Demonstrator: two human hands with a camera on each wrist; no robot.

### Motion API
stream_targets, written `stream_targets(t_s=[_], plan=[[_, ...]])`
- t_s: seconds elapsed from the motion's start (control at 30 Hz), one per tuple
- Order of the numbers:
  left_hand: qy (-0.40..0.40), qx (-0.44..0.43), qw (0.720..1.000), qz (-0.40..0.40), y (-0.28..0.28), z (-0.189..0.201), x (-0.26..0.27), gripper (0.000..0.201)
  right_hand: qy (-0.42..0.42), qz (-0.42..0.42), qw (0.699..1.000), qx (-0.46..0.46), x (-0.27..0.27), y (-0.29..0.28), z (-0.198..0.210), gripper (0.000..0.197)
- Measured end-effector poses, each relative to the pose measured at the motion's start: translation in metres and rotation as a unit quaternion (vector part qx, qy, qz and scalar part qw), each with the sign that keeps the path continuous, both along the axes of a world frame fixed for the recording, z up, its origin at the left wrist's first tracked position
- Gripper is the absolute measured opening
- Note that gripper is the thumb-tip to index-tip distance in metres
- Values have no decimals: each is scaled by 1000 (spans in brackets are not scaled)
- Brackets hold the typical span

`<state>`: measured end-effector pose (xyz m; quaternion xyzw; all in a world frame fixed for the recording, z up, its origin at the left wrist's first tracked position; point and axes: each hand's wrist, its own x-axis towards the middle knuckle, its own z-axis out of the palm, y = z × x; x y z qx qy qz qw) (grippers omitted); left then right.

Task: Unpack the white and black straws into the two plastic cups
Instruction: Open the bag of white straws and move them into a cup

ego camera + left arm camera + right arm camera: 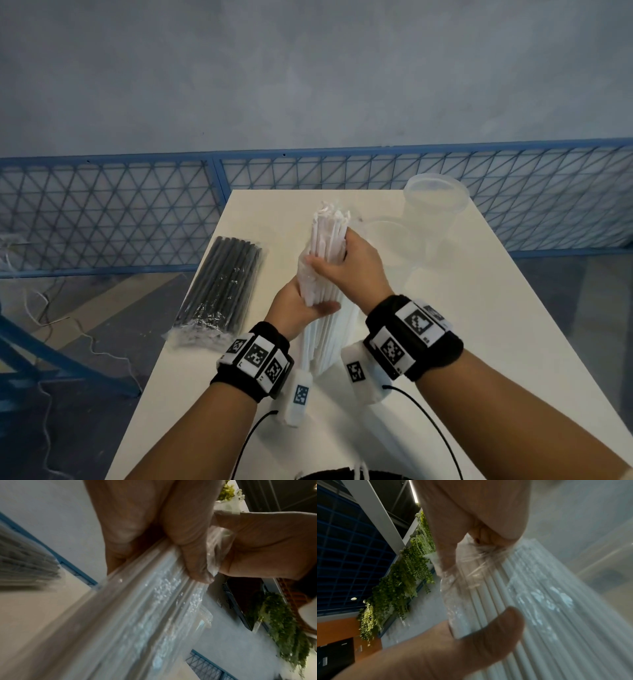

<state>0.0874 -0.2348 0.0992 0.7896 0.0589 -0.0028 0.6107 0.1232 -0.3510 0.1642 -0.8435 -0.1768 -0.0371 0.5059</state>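
Observation:
A bundle of white straws (325, 236) stands nearly upright on the white table (445, 308), partly inside a clear plastic wrapper (171, 601). My left hand (301, 305) grips the bundle low down. Higher up, my right hand (346, 260) grips the white straws (488, 599) and wrapper together, thumb across the front. The straw tops stick out above my right hand. A sealed pack of black straws (222, 287) lies flat on the table's left side. A clear plastic cup (435, 205) stands at the far right; a second clear cup (390, 236) sits hard to make out behind my right hand.
A blue mesh fence (102, 212) runs behind the table, before a grey wall. White cables (41, 308) trail on the floor at left. The table's left edge lies close to the black pack.

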Motion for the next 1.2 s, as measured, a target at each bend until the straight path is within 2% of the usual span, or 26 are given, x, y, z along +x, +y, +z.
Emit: stream_targets(t_s=[0.07,0.2,0.33,0.4,0.5,0.6,0.67,0.7,0.8,0.87,1.03,1.2], plan=[[-9,1,1000,-8,-1,5,2,67,10,21,1000,20,2,4,1,43],[0,-32,999,24,-1,7,3,48,22,14,992,125,0,15,0,36],[9,-31,999,22,4,2,-1,51,1,3,983,185,11,16,17,25],[9,-26,999,24,5,0,-1,43,-8,13,978,210,18,15,30,18],[5,-15,999,37,3,0,-1,35,-18,12,969,244,26,8,47,21],[6,-31,998,54,3,-2,0,34,15,22,959,283,25,1,44,24],[0,-32,998,51,2,-1,-1,31,62,43,963,261,23,-3,31,36],[-5,-34,998,45,2,0,-2,30,91,58,965,237,21,-4,24,34],[-10,-29,999,31,0,3,-2,30,116,54,978,163,17,0,9,17],[-14,-21,999,33,-1,3,-1,30,109,26,976,187,17,3,9,9],[-3,-36,998,43,0,1,4,24,119,-32,936,330,21,3,24,23],[3,-62,997,56,4,-1,6,36,119,-60,895,427,36,-3,39,22]])
